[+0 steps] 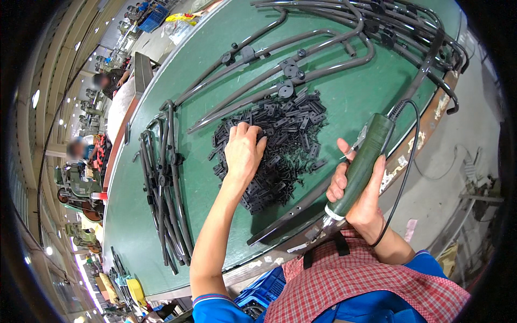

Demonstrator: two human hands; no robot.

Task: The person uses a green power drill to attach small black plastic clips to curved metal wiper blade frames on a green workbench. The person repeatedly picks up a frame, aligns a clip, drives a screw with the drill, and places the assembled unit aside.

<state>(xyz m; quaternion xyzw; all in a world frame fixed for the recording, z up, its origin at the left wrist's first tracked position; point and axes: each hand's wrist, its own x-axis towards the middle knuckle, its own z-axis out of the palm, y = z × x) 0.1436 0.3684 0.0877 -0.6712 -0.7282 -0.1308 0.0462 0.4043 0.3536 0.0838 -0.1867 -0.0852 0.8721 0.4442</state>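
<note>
My left hand (245, 152) reaches into a heap of small black parts (291, 121) on the green table. Its fingers are curled down, and the fingertips are hidden, so what they pinch cannot be made out. My right hand (366, 199) is wrapped round a green electric screwdriver (362, 164), whose black cord hangs in a loop over my wrist. Beneath the screwdriver, a dark metal tube (291, 214) with small holes lies along the table's near edge. Tiny screws (288, 171) are strewn over the right side of the heap.
Bent dark tube frames (318, 40) with round black joints cover the far side of the table (215, 156). Another bundle of tubes (164, 199) lies at left. Below the near edge stands a blue crate (264, 290). People and machines are in the left background.
</note>
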